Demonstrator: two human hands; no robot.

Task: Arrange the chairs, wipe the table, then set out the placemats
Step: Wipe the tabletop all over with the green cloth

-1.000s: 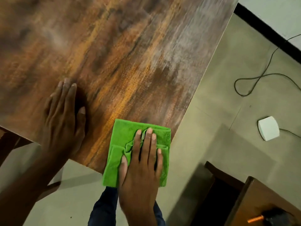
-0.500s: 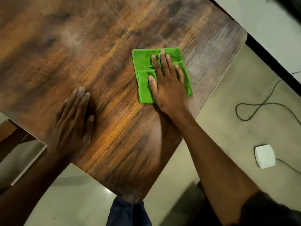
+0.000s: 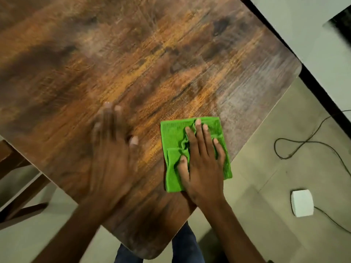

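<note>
Head view: green cloth (image 3: pixel 174 141) lies under right hand (image 3: pixel 203 168).

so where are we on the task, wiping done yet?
Not yet. Wiping is in hand: the right hand presses the green cloth flat on the table near its right edge, and the left hand lies flat beside it, blurred. A pale haze shows near the far right corner. Chairs: only a wooden frame at left, so can't judge. No placemats in view; that step is left.
</note>
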